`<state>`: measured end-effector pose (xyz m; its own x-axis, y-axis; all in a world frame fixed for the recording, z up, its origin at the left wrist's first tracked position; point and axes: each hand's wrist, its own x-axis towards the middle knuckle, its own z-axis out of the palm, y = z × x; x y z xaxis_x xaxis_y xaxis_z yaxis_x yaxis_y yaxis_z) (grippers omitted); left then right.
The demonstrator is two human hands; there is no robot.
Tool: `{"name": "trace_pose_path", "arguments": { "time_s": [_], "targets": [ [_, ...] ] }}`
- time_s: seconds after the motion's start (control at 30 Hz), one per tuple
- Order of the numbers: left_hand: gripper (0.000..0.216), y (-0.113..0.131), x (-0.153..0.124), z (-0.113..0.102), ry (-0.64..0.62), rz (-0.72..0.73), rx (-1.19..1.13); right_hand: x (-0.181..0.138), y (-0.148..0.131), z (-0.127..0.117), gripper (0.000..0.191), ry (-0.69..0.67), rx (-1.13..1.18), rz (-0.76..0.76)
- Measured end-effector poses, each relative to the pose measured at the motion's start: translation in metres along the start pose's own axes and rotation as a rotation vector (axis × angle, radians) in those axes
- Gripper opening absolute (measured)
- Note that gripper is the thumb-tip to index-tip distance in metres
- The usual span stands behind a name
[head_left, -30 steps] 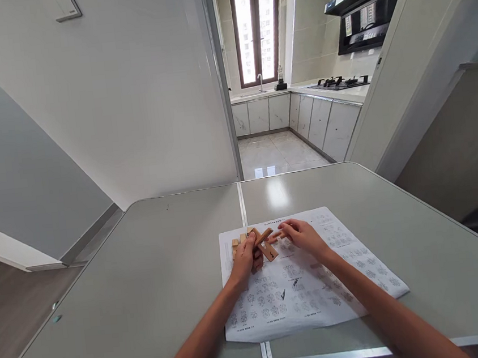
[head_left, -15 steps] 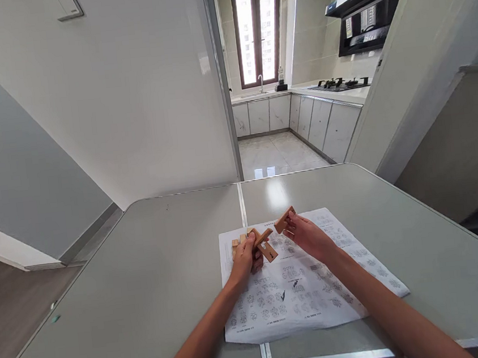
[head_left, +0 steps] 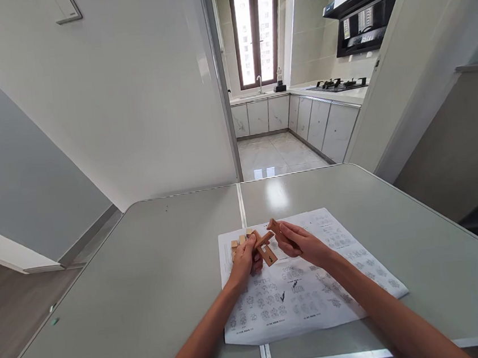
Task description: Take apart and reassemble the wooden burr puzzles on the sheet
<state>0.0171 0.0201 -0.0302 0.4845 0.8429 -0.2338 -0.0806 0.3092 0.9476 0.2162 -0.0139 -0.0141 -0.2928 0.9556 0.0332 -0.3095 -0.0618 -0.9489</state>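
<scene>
My left hand (head_left: 244, 258) is closed around some wooden puzzle pieces (head_left: 268, 254) that cross each other; one flat piece carries a dark mark and points down to the right. Just to the right, my right hand (head_left: 300, 240) pinches a single wooden block (head_left: 273, 225), close to the tip of the crossed pieces; whether they touch I cannot tell. Behind my left fingers several small wooden blocks (head_left: 234, 245) rest on a printed sheet (head_left: 280, 325), partly hidden by the hand. The sheet bears rows of small line drawings and two dark check marks.
The sheet lies on a grey table (head_left: 148, 291) with a pale metal rim and a seam down its middle. A small green bit (head_left: 55, 321) is at the left edge. Beyond the table are a white wall (head_left: 149, 97) and a kitchen with cabinets (head_left: 314, 122).
My right hand has moved left and slightly down, turning its wooden block and bringing it beside the pieces in my left hand. The left hand has stayed nearly still.
</scene>
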Motion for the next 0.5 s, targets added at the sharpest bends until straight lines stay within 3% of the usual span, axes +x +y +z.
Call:
{"name": "trace_pose_path", "arguments": {
  "time_s": [0.17,0.37,0.5],
  "targets": [
    [0.065,-0.0014,-0.0023,0.0007,-0.082,-0.001,0.058,-0.0035,0.0006,-0.0001,0.049,-0.096,-0.14,0.031],
    [0.059,0.0012,-0.0074,0.0034,-0.092,0.009,0.082,-0.0037,0.0025,-0.0003,0.046,-0.084,-0.223,-0.012],
    [0.056,0.0007,-0.0046,0.001,-0.063,-0.023,0.033,-0.0006,0.008,0.0056,0.045,-0.048,-0.13,-0.064]
  ]
}}
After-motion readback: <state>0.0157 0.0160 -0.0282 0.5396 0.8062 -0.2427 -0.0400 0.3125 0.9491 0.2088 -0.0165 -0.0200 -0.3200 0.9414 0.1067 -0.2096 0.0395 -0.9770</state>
